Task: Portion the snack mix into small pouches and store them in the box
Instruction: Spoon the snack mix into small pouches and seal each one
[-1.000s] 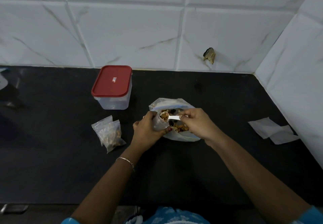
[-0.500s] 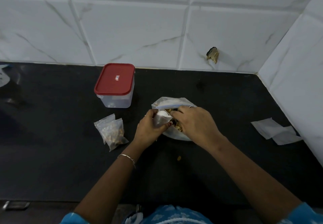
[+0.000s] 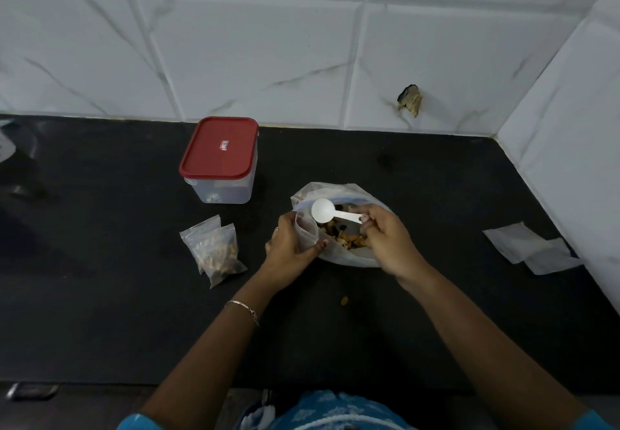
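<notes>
A large clear bag of snack mix [image 3: 355, 255] lies open on the black counter [image 3: 436, 312]. My left hand [image 3: 290, 248] grips a small clear pouch [image 3: 307, 233] at the bag's left edge, mouth up. My right hand [image 3: 389, 241] pinches the handle of a white plastic spoon [image 3: 323, 210]; its bowl is turned over above the pouch mouth. Two filled pouches [image 3: 216, 250] lie to the left. The clear box with a red lid [image 3: 219, 157] stands shut behind them.
One snack piece [image 3: 344, 301] lies loose on the counter in front of the bag. White paper pieces [image 3: 530, 250] lie at the right by the tiled side wall [image 3: 570, 134]. The tiled back wall [image 3: 268, 53] has a chipped hole [image 3: 410, 99].
A second ago the spoon held mix at the pouch mouth; my right hand then dipped toward the bag, and the spoon now sits turned over above the pouch. A snack piece has dropped onto the counter.
</notes>
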`<control>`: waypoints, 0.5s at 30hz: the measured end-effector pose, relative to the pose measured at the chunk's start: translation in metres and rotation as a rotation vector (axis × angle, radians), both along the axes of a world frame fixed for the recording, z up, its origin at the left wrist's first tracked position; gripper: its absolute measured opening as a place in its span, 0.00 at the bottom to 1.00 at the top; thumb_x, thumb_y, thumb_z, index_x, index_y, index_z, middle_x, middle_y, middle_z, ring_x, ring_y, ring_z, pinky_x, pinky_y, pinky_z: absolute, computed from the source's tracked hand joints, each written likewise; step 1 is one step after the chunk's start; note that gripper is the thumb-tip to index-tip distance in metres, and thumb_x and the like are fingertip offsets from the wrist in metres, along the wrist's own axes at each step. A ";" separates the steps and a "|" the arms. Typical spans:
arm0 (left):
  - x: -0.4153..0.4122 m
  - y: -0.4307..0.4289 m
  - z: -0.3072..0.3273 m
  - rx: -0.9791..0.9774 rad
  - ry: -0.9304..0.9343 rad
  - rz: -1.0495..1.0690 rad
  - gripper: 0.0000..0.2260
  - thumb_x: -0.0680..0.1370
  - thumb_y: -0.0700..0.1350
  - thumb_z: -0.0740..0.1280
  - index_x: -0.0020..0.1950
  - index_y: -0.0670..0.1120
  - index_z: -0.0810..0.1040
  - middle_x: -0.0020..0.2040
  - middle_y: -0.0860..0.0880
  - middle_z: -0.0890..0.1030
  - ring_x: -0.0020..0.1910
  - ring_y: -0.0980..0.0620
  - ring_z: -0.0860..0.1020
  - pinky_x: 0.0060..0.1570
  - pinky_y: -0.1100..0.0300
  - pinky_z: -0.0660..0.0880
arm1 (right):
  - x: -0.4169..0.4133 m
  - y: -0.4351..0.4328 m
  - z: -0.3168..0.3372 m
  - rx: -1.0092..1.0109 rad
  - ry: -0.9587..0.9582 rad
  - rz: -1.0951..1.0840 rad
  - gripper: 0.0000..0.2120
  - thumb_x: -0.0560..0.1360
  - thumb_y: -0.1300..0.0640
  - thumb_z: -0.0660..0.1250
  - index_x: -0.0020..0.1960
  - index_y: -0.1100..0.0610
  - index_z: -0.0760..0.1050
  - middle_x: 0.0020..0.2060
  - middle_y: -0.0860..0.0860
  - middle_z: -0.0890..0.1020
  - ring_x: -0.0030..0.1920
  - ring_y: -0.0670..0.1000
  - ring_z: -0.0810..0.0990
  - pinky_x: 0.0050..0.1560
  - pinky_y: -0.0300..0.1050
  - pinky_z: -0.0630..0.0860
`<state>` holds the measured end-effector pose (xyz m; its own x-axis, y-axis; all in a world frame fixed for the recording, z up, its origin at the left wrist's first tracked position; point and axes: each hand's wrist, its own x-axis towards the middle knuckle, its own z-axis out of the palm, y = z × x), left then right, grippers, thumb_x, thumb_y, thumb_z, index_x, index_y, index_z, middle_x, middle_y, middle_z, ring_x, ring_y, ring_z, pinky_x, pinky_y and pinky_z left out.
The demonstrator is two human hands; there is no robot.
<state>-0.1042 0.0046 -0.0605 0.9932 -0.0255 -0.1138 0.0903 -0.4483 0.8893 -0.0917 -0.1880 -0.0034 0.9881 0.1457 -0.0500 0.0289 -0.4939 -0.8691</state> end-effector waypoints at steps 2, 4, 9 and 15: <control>-0.003 0.004 -0.004 0.006 0.009 0.007 0.29 0.72 0.52 0.73 0.66 0.56 0.59 0.63 0.55 0.67 0.67 0.50 0.68 0.68 0.42 0.67 | 0.001 -0.011 -0.007 0.080 0.132 -0.068 0.13 0.83 0.60 0.54 0.59 0.50 0.75 0.41 0.45 0.74 0.40 0.44 0.72 0.42 0.39 0.68; -0.006 0.009 -0.007 0.008 0.024 0.012 0.32 0.71 0.51 0.74 0.67 0.56 0.58 0.65 0.53 0.67 0.67 0.50 0.67 0.66 0.43 0.69 | 0.003 -0.022 -0.014 -0.009 0.122 -0.108 0.13 0.83 0.60 0.54 0.60 0.51 0.75 0.40 0.47 0.75 0.39 0.46 0.73 0.39 0.40 0.68; -0.014 0.018 -0.012 0.003 0.060 -0.014 0.31 0.71 0.45 0.75 0.68 0.54 0.61 0.66 0.53 0.67 0.67 0.52 0.68 0.64 0.51 0.72 | 0.015 -0.022 -0.026 -0.425 -0.221 -0.065 0.12 0.81 0.59 0.61 0.60 0.51 0.79 0.39 0.44 0.80 0.36 0.45 0.78 0.32 0.35 0.67; -0.018 0.027 -0.008 0.094 0.065 -0.106 0.31 0.71 0.44 0.75 0.69 0.52 0.64 0.65 0.54 0.68 0.64 0.56 0.68 0.61 0.61 0.70 | 0.044 0.000 -0.031 -0.811 -0.507 0.156 0.15 0.77 0.60 0.64 0.63 0.54 0.76 0.54 0.50 0.82 0.50 0.48 0.81 0.47 0.42 0.78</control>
